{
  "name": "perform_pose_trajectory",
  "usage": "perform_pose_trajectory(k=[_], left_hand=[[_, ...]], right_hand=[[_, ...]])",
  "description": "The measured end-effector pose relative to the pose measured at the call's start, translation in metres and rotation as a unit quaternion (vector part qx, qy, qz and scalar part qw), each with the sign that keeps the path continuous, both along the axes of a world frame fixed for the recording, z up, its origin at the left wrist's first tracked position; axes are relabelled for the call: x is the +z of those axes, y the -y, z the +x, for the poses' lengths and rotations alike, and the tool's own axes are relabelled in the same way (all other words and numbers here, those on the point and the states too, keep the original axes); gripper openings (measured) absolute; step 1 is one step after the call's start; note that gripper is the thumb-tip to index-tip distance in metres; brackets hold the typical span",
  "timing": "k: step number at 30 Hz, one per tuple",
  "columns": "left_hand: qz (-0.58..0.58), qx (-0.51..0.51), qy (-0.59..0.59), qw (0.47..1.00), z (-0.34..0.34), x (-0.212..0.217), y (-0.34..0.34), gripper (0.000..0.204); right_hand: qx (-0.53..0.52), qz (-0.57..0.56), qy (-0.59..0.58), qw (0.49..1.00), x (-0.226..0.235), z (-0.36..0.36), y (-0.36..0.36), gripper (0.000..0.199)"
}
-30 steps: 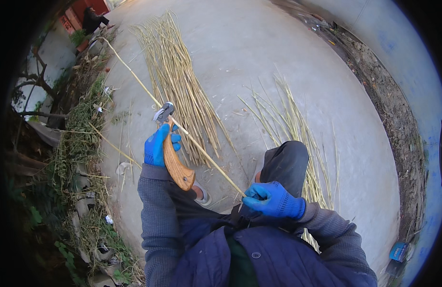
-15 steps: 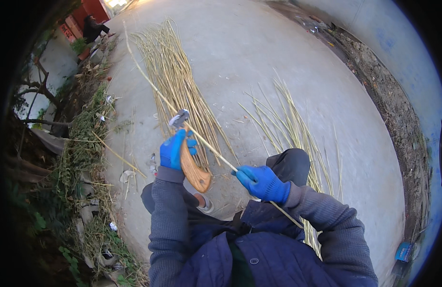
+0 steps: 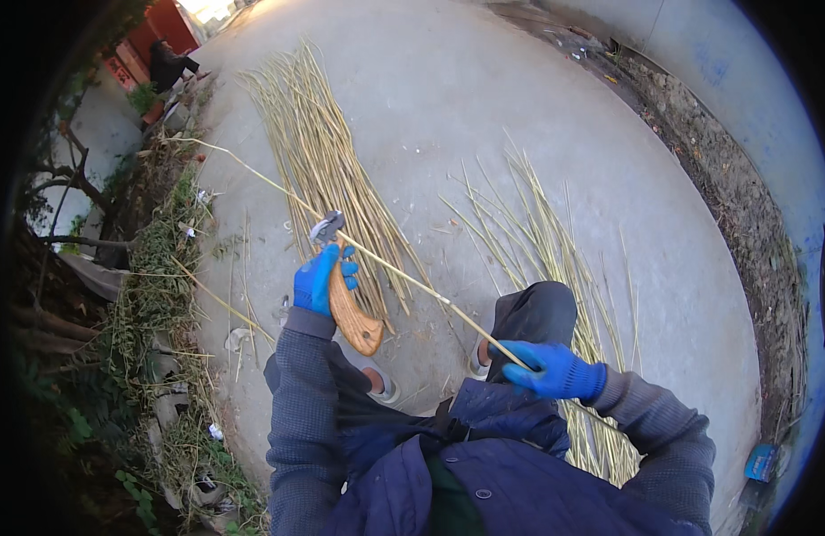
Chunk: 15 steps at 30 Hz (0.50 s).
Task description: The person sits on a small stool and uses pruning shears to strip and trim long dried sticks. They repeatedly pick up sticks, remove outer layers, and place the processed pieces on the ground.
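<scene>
My left hand (image 3: 320,279), in a blue glove, is closed around a tool with a curved wooden handle (image 3: 351,313) and a small metal head (image 3: 327,227). A long, thin pale stick (image 3: 403,279) runs slantwise across the metal head; whether it passes through or rests against it I cannot tell. Lower right, my right hand (image 3: 555,369), also blue-gloved, grips the stick near its thicker end, in front of my knee. The stick's thin tip reaches the plants on the left.
A large bundle of brownish sticks (image 3: 327,143) lies ahead on the concrete ground (image 3: 448,98). Paler, greener sticks (image 3: 564,259) lie to my right. Dry plants (image 3: 153,313) line the left edge, and a wall (image 3: 698,62) the right. A person (image 3: 169,67) sits far left.
My right hand has moved down and right, farther from the tool, with the stick. The stick's far tip has swung left and nearer. My left hand has barely moved.
</scene>
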<state>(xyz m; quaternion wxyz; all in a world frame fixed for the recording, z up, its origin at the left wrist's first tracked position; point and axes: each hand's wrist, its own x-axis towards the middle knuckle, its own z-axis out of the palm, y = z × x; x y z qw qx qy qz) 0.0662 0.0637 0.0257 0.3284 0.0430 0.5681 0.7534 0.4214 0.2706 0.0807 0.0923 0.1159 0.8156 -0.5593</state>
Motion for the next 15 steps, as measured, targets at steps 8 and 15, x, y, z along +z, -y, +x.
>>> perform_pose_trajectory(k=[8,15], left_hand=[[-0.025,-0.063,-0.004,0.998,0.061,-0.01,-0.009,0.042],[-0.07,0.091,-0.027,0.993,-0.073,-0.015,0.079,0.05]], right_hand=[[0.002,0.046,-0.085,0.995,-0.026,-0.111,0.024,0.029],[0.111,0.273,-0.11,0.949,-0.013,0.08,-0.015,0.023]])
